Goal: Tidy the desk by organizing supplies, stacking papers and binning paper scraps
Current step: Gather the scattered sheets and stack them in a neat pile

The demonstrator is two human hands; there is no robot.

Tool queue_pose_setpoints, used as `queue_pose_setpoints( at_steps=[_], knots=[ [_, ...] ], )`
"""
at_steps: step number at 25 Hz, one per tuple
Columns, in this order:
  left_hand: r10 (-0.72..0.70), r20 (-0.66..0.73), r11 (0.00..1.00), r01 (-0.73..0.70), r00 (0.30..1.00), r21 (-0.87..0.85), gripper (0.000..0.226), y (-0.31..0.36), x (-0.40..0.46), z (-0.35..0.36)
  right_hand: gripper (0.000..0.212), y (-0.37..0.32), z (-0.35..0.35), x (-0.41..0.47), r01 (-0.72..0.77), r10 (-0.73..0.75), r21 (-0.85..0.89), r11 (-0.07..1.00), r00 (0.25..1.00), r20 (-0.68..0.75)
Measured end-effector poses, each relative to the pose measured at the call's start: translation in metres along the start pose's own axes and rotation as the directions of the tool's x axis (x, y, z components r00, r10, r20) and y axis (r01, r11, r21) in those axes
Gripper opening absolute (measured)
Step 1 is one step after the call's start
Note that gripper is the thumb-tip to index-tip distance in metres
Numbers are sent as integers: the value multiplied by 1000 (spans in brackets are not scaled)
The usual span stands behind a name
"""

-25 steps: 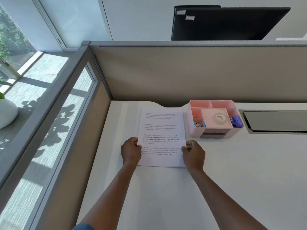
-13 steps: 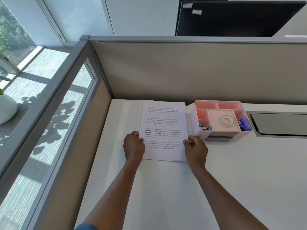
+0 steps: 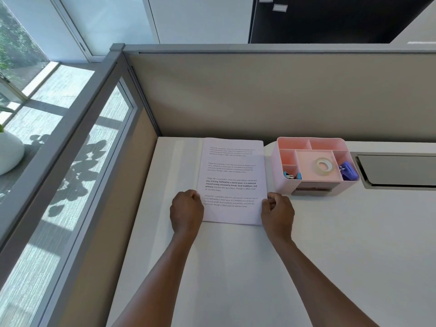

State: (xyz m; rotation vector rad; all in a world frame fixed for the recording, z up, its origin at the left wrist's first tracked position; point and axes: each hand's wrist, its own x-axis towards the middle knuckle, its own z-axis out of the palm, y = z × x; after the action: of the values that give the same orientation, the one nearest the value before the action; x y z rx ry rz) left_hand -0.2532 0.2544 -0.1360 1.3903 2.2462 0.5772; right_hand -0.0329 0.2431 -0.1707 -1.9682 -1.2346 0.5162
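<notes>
A stack of printed white papers (image 3: 232,171) lies flat on the white desk (image 3: 236,267), its far edge against the partition. My left hand (image 3: 186,212) grips the stack's near left edge and my right hand (image 3: 277,212) grips its near right edge. Just right of the stack stands a pink desk organizer (image 3: 313,187). It holds a roll of clear tape (image 3: 325,166), a purple stapler (image 3: 348,172) and small blue clips (image 3: 292,175).
A beige cubicle partition (image 3: 259,95) closes the desk at the back and on the left. A grey cable hatch (image 3: 398,171) is set into the desk right of the organizer. A window and a white pot (image 3: 9,152) lie beyond the left partition.
Both hands have slid the stack of papers away from me until its far edge reaches the back partition. The grip on both edges is the same.
</notes>
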Motion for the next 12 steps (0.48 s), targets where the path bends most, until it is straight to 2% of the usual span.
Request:
queue_pose_setpoints(
  at_steps=[5, 9, 12],
  knots=[
    [-9, -14, 1000, 9, 1000, 18, 31, -7, -12, -11, 19, 2, -11, -5, 69, -66, -47, 997, 995, 72],
    [21, -17, 986, -18, 1000, 165, 26, -33, -40, -20, 22, 15, -37, -20, 122, -91, -219, 968, 985, 150],
    [8, 26, 972, -14, 1000, 233, 36, -48, -74, -21, 27, 33, -66, -44, 180, -129, -246, 953, 969, 208]
  ],
)
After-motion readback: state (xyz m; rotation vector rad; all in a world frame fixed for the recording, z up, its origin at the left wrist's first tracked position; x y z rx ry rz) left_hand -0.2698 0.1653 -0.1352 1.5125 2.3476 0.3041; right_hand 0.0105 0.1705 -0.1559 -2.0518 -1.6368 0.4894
